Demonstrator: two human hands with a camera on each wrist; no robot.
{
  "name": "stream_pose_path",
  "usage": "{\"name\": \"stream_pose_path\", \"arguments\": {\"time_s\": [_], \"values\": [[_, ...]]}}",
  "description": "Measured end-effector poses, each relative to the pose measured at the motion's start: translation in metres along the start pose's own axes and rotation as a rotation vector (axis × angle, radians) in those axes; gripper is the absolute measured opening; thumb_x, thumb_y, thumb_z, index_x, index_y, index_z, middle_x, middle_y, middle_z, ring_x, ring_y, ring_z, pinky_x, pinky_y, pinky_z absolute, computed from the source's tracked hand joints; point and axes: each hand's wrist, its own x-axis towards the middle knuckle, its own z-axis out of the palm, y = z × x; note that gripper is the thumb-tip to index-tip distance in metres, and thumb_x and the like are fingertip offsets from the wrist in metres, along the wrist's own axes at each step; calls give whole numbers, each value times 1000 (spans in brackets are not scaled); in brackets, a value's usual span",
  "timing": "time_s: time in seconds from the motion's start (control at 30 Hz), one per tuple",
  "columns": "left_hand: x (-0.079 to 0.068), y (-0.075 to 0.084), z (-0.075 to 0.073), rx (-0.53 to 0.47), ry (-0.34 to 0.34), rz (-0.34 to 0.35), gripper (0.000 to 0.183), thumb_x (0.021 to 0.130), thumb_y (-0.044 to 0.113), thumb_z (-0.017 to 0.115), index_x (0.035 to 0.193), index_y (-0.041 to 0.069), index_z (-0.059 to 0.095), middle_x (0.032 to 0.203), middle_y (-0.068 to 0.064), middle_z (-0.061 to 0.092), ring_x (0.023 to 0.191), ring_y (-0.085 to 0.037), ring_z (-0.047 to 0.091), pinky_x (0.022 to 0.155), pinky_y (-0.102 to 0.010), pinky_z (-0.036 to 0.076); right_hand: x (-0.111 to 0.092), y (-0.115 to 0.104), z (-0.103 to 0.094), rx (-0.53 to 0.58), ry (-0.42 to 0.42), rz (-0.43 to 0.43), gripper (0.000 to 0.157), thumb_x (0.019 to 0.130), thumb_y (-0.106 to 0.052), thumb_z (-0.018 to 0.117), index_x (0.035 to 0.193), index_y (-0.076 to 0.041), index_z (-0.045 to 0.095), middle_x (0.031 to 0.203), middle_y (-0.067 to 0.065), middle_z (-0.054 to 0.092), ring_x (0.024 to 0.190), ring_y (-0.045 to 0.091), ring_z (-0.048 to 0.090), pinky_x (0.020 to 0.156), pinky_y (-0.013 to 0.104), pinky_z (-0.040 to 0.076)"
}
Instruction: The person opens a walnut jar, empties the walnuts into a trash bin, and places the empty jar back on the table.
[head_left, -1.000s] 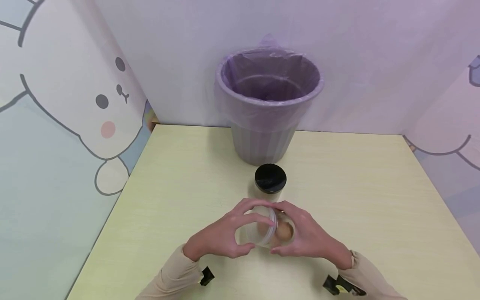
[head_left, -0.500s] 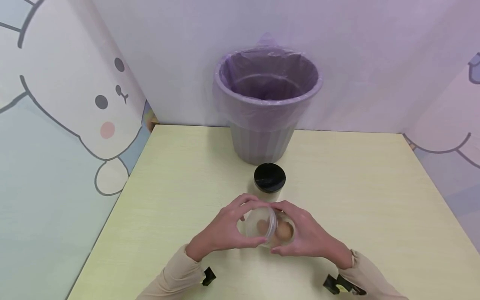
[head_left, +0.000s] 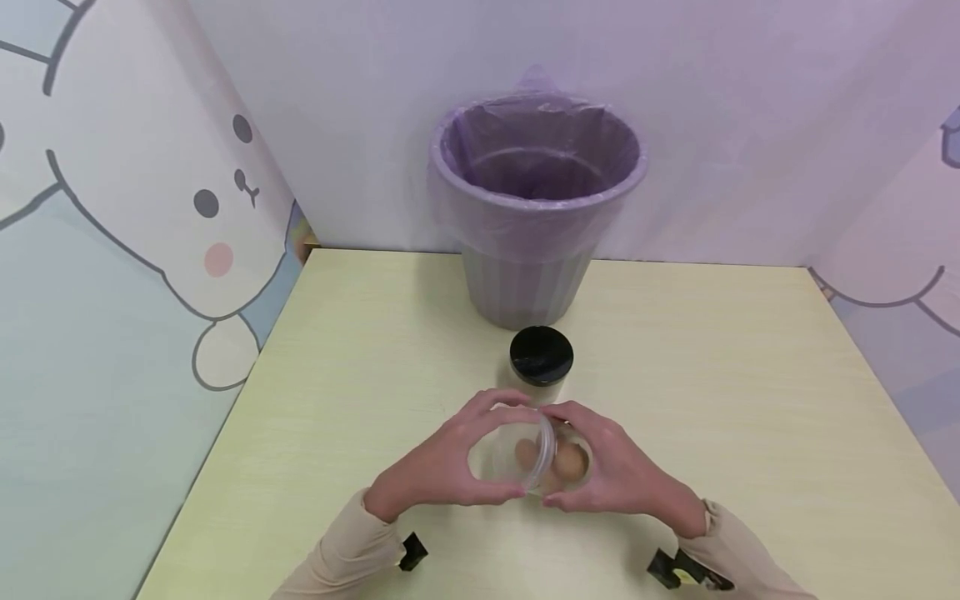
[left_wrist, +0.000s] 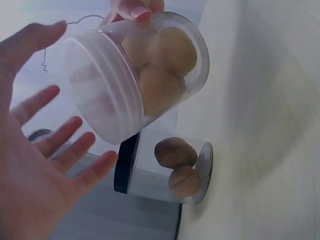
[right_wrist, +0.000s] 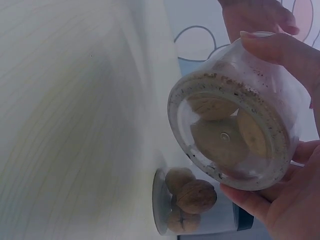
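A clear jar with a translucent lid is tilted above the table and contains several walnuts. My right hand grips its body, thumb and fingers on opposite sides. Around the lid end, my left hand is spread wide; in the left wrist view its fingers stand apart from the lid. Just behind both hands a second clear jar stands upright on the table, with a black lid on it and walnuts inside. The hands partly hide this jar in the head view.
A grey bin lined with a purple bag stands at the table's back edge, behind the black-lidded jar. The pale wooden table runs to walls with cartoon drawings. Black pieces sit at both sleeves.
My left fingers have come off the front of the lid and now spread around its rim. My right hand keeps the jar in nearly the same place.
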Motion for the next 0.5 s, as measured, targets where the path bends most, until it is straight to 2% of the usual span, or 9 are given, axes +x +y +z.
{"name": "stream_pose_path", "arguments": {"time_s": [0.13,0.23,0.4,0.5], "values": [[0,-1,-1,15,-56,96,65,76,23,77,134,30,48,146,3,31,133,-16,31,98,-35,40,0,0,0,5,-5,-2,89,58,-42,88,133,-19,46,121,-10,54,106,8,56,86,33,47],[0,-2,0,38,-72,130,67,73,16,76,133,29,49,147,2,29,134,-15,30,99,-35,39,0,0,0,12,-9,-7,90,58,-41,89,134,-19,45,123,-10,54,107,9,55,87,33,47],[1,-3,1,44,-76,139,69,70,10,75,132,29,50,147,2,29,134,-15,29,100,-35,39,0,0,0,10,-16,-2,92,58,-41,89,135,-19,44,123,-10,54,106,9,55,87,33,47],[1,-4,2,33,-69,105,67,72,16,76,132,31,49,144,3,32,133,-13,30,99,-34,40,0,-1,0,10,-18,3,90,58,-41,89,134,-19,45,122,-10,54,106,9,55,87,33,47]]}}
